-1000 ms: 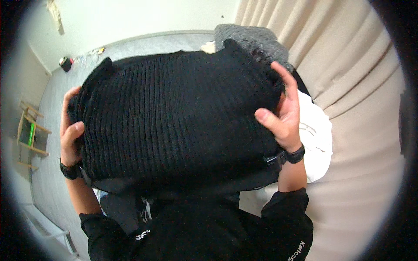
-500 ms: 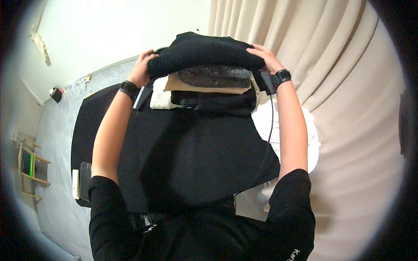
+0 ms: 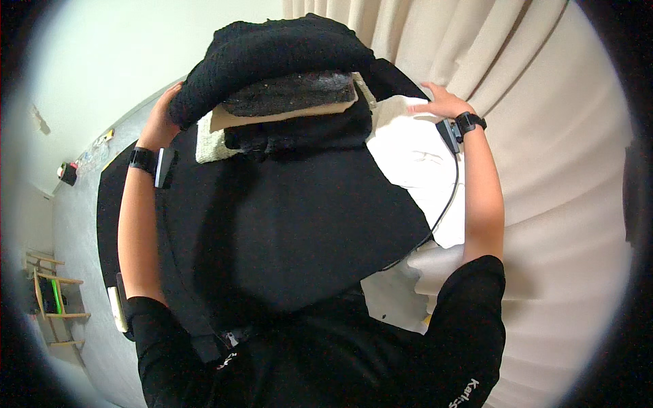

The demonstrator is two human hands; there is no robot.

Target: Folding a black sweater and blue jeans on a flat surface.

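A thick folded black knit garment (image 3: 272, 51) lies on top of a pile of folded clothes, its left end drooping over the side. At that left end is my left hand (image 3: 162, 114), closed around the edge, with part of the fingers hidden by the knit. My right hand (image 3: 445, 103) is open and empty, its fingers spread over a white cloth (image 3: 415, 146) to the right of the pile. Under the top garment come a dark grey fuzzy piece (image 3: 292, 95), a cream piece (image 3: 286, 117), a black piece (image 3: 299, 137) and a white textured piece (image 3: 212, 144).
The pile stands at the far side of a black-covered table (image 3: 286, 211). Beige curtains (image 3: 537, 177) hang close along the right. A cable (image 3: 452, 197) runs from the device on my right wrist. At far left, a wooden chair (image 3: 64, 279) stands on the grey floor.
My right hand has let go of the black knit garment and moved right, over the white cloth. My left hand stays at the garment's left end. The view has shifted, showing more white cloth.
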